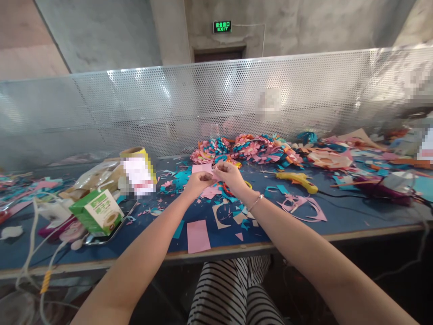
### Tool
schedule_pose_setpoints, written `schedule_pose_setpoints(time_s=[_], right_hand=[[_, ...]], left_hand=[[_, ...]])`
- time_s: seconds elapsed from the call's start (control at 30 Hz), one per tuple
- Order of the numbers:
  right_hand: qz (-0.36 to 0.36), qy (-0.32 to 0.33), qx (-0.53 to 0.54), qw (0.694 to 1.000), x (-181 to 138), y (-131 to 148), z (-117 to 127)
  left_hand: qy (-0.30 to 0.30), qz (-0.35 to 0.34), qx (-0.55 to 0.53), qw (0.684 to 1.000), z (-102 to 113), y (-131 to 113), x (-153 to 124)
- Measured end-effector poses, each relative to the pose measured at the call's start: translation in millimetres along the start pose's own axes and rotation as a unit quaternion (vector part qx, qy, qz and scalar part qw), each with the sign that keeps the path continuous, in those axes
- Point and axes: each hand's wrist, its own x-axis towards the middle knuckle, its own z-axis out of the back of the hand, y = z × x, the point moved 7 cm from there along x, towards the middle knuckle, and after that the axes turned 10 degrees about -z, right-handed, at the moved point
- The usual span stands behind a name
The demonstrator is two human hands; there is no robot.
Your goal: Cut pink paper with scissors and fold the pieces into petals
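Observation:
Above the middle of the blue table, my left hand and my right hand meet with their fingertips pinched together. A small piece of pink paper shows between them, partly hidden by the fingers. Just behind the left hand is a flat pink sheet. Red and yellow curved handles, perhaps of scissors, show partly under my right hand. Closer to the front edge lies a pink paper rectangle. Cut paper scraps in cream, blue and pink are scattered below the hands.
Bunched paper flowers are heaped against the perforated metal screen. A yellow glue gun with a black cord lies at right, near pink cut-outs. On the left, a green drink carton stands on a metal tray beside white cables.

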Motion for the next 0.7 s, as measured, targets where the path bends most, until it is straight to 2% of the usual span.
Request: schedule_pose_setpoints(time_s=[0.17,0.7], right_hand=[[-0.04,-0.004,0.046,0.998,2.8,-7.0,4.2],[-0.042,-0.011,0.084,0.996,5.9,-11.4,9.9]], left_hand=[[0.007,0.016,0.019,1.0,-0.9,-1.4,-0.8],[0.049,0.03,0.045,0.997,-2.0,3.5,-0.5]])
